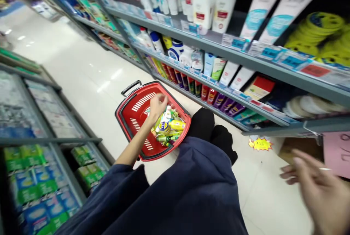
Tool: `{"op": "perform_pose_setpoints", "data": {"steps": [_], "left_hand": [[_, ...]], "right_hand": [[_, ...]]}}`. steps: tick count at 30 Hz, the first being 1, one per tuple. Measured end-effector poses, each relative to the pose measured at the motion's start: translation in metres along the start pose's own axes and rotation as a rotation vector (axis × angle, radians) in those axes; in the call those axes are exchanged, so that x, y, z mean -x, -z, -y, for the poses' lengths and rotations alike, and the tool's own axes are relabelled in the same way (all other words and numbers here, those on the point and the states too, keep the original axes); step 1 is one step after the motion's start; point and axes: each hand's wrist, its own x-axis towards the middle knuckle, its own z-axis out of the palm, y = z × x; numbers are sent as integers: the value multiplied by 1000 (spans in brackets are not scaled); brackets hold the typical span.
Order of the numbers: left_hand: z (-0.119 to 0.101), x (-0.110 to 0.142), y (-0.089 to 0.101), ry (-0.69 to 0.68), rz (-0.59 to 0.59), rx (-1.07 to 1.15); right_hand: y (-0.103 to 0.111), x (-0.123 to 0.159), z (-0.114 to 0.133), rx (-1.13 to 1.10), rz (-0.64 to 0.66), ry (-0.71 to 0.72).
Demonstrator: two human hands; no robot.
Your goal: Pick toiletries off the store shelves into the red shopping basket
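Yellow-and-green packages [171, 127] part-fill the red plastic basket [127, 111]; left hand [158, 104] grip and remaining work unclear, right hand [314, 180] loosely spread.

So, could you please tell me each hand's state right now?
Left hand: curled, over the red shopping basket; grip unclear.
Right hand: open, nothing visibly held.

Single head-worn view; tilted, facing forward and down; basket [142, 114] at middle distance.

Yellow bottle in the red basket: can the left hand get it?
Probably yes: the left hand is over the red basket, near the yellow bottle, which lies uncovered on top.
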Motion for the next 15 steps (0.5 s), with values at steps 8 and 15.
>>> {"op": "perform_pose_setpoints", "data": {"steps": [8,15], "left_hand": [[121,60,-81,254,531,-193],[128,54,-45,192,479,-159]], "right_hand": [[-143,49,-44,-230,-200,-668],[-141,35,-43,-178,-201,-615]]}}
